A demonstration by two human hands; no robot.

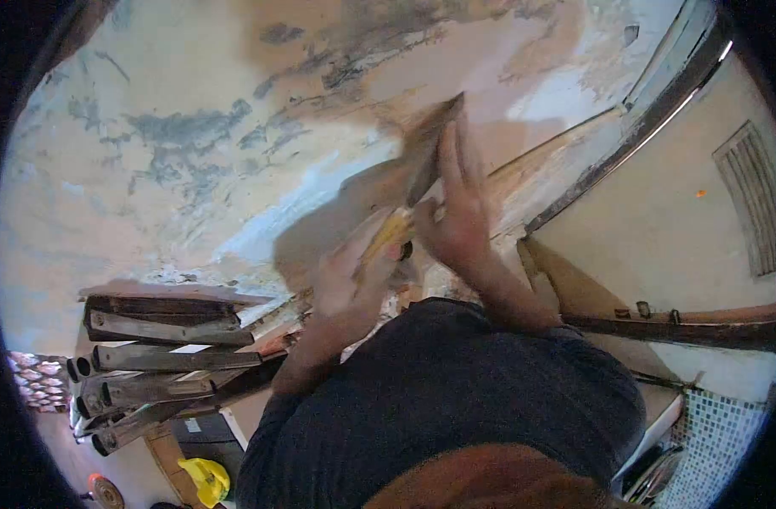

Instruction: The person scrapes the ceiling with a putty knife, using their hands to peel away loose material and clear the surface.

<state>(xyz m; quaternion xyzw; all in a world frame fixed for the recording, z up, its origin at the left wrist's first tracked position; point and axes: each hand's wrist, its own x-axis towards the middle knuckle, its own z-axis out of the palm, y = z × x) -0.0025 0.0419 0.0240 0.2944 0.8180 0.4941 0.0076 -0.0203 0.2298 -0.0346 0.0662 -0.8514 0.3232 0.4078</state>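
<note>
My left hand (354, 276) is wrapped around the yellow handle of a trowel (428, 170), a little blurred by motion. The trowel's dark, pointed blade tilts up and to the right over the patchy plaster surface (193, 204). Along the right side of the blade lies my right hand (464, 204), its fingers stretched toward the tip and its thumb near the base of the handle. Shadows of the hands and tool fall on the plaster to their left.
Stacked dark wooden beams (167, 356) jut out at lower left. Below them is a yellow object (206, 482). A dark trim strip (634, 140) borders the plaster at right, beyond which are a slatted vent (748, 199) and mosaic tiles (719, 441).
</note>
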